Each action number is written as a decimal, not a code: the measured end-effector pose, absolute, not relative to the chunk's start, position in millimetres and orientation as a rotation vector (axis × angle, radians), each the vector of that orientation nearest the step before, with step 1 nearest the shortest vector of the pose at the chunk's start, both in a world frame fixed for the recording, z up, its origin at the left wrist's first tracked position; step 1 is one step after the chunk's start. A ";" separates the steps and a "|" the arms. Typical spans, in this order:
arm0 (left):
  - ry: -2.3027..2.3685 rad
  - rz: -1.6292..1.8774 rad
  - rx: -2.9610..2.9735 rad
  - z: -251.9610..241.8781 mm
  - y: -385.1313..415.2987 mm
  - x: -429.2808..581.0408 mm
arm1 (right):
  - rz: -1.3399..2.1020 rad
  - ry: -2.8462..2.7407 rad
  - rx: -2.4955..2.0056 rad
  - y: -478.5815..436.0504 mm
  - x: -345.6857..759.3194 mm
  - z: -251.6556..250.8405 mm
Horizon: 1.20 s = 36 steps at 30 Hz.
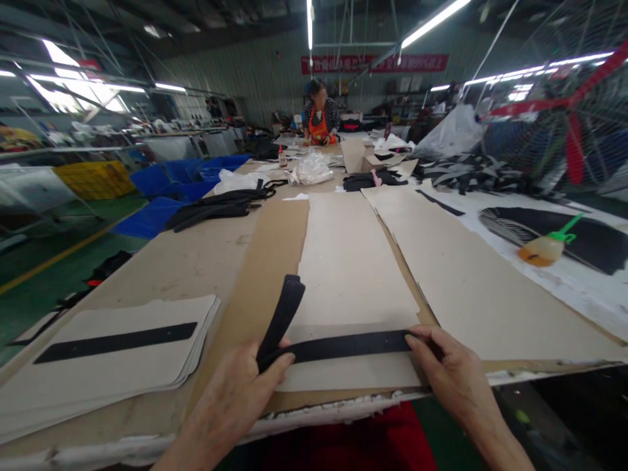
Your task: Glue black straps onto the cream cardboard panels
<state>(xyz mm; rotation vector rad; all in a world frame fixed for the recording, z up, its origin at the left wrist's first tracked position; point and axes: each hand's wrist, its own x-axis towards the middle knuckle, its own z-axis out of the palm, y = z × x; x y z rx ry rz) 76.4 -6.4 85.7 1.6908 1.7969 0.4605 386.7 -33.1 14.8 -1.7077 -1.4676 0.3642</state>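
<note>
My left hand [240, 386] grips a small bundle of black fabric strips [284, 307] that stick up above the thumb. The same thumb rests at the left end of one black strip [353, 345], stretched sideways over a beige sheet [353, 281] at the table's front edge. At that strip's right end, my right hand [449, 363] pinches the tip between thumb and fingers. To the left lies a stack of beige sheets [122, 373] with another black strip [118, 341] flat on top.
Another large beige sheet [471, 275] lies right of centre. A bottle with a green spout [542, 250] stands near black cut pieces [589, 235]. Black strip bundles [216, 208] lie at the left. Farther back, a person in an orange apron [320, 124] works; a large fan [572, 104] is at right.
</note>
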 end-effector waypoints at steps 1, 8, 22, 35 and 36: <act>1.786 0.452 1.693 85.5 -4.0 77.4 | 0.339 -1.455 -1.723 -30.6 387.6 13.5; 1.741 0.377 1.781 82.3 3.0 75.3 | 0.241 -1.419 -1.788 -29.2 391.5 6.8; 1.866 0.151 2.092 81.8 16.5 88.1 | -0.019 -1.509 -1.732 -23.2 390.7 -7.8; 1.953 -0.024 2.232 69.9 19.4 94.4 | -0.045 -1.538 -1.854 -18.3 383.2 -7.9; 1.957 -0.028 2.242 69.5 19.4 95.0 | -0.052 -1.536 -1.863 -18.1 382.7 -8.1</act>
